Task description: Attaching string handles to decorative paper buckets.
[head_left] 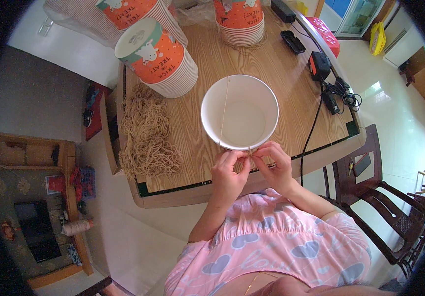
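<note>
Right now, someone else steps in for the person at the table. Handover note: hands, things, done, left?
Left hand: pinching the twine at the near rim of the white paper bucket.
Right hand: pinching the same twine, close beside the left.
Twine: one strand runs across the bucket's open mouth from far rim to near rim.
Supplies: pile of cut twine to the left on the wooden table; stacks of orange buckets at the far side.
Done: strand laid across the bucket.
Left: the near end is in the fingers; whether it is tied cannot be told.

Wooden table with white bucket, cup stacks, twine pile (perhaps jute).
</note>
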### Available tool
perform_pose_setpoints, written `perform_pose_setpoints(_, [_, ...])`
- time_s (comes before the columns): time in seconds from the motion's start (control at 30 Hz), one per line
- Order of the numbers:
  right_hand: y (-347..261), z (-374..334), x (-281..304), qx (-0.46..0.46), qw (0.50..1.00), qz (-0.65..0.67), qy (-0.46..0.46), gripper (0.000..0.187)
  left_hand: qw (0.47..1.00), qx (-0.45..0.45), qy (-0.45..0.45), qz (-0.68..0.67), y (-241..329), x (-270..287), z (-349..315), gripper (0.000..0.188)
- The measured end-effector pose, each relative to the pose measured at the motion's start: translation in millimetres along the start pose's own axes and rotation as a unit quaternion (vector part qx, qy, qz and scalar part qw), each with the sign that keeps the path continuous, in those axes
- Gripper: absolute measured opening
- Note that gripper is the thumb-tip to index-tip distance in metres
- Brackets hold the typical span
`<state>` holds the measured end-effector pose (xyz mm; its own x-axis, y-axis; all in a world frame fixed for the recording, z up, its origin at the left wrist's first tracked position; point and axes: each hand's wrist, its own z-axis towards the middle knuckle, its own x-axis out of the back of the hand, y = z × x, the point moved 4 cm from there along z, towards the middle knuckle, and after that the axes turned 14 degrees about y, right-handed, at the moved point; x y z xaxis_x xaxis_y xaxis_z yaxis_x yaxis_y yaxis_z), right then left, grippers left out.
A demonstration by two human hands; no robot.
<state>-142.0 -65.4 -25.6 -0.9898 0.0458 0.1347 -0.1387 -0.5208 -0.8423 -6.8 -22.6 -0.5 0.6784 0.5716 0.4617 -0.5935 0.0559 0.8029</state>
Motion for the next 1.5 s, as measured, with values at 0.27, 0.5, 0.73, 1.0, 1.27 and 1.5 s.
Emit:
perform_pose_setpoints(0.27, [7, -1, -3, -0.136, 0.989, 0.063, 0.006, 0.015, 0.998, -0.042, -0.003, 0.046, 1, -3, -2, 0.014])
perform_pose_setpoints(0.5, [-7, 2, 1, 0.04, 0.999, -0.031, -0.007, 0.017, 0.999, -0.016, 0.003, 0.029, -2, -2, -1, 0.015])
perform_pose_setpoints(0.73, [-7, 3, 0, 0.099, 0.994, -0.045, 0.013, 0.02, 0.999, 0.026, -0.02, 0.007, -3, 2, 1, 0.01])
perform_pose_setpoints(1.0, [-6, 1, 1, 0.128, 0.989, -0.069, 0.009, 0.019, 0.996, 0.065, -0.032, -0.048, -4, 3, 2, 0.009])
perform_pose_setpoints(1.27, [-7, -2, 4, 0.123, 0.988, -0.092, 0.01, 0.019, 0.994, 0.086, -0.03, -0.057, -4, 3, 0, 0.01])
perform_pose_setpoints(1.5, [-9, -2, 6, 0.12, 0.988, -0.096, -0.008, 0.021, 0.994, 0.069, -0.031, -0.075, -3, 2, 0, 0.01])
